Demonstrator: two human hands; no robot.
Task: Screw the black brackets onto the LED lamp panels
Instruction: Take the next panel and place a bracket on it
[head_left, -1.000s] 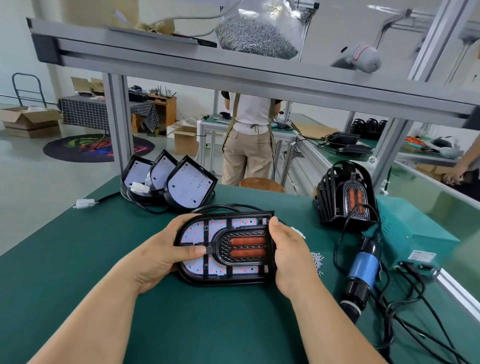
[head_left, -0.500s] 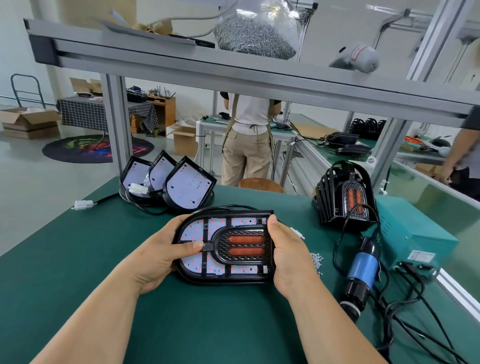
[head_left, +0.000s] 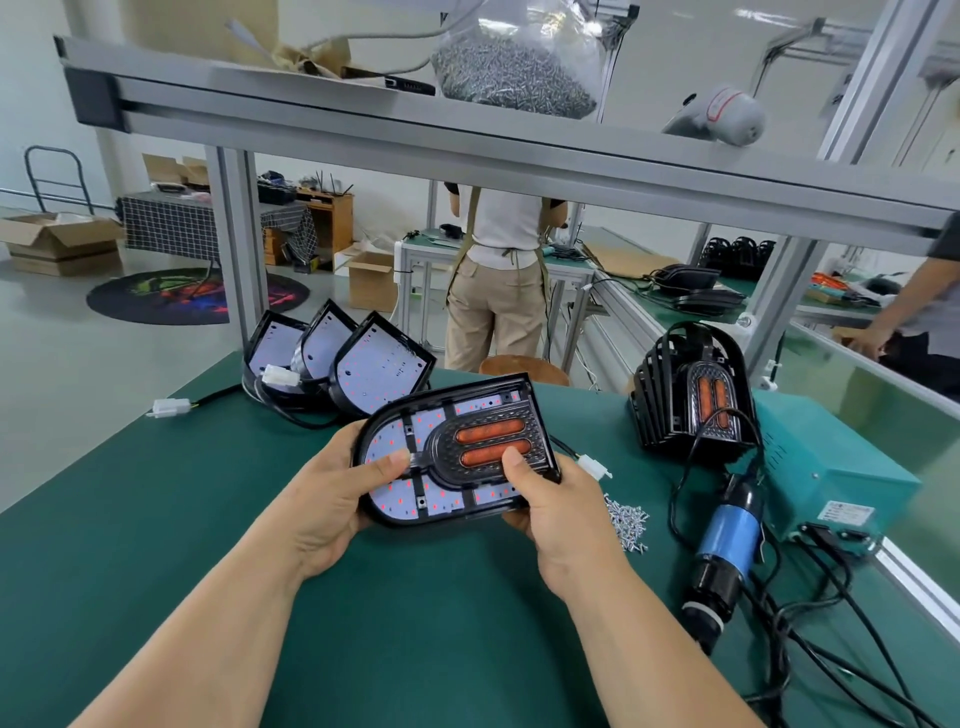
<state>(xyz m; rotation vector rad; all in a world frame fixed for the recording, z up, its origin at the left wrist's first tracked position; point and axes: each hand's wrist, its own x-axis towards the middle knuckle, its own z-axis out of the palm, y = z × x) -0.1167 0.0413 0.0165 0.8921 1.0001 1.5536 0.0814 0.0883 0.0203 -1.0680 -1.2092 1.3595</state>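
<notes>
You are gripping the LED lamp panel (head_left: 400, 500) with left hand (head_left: 327, 501) and right hand (head_left: 563, 512), thumbs pressing its black bracket (head_left: 445, 453); your fingers are hiding beneath it.

We see two bare hands, the left hand (head_left: 332, 499) and the right hand (head_left: 561, 514), each on a bare forearm that comes in from the lower edge of the view. The left forearm (head_left: 208, 623) and right forearm (head_left: 649, 639) are uncovered as far as we can follow them. Both thumbnails look short and plain.
</notes>
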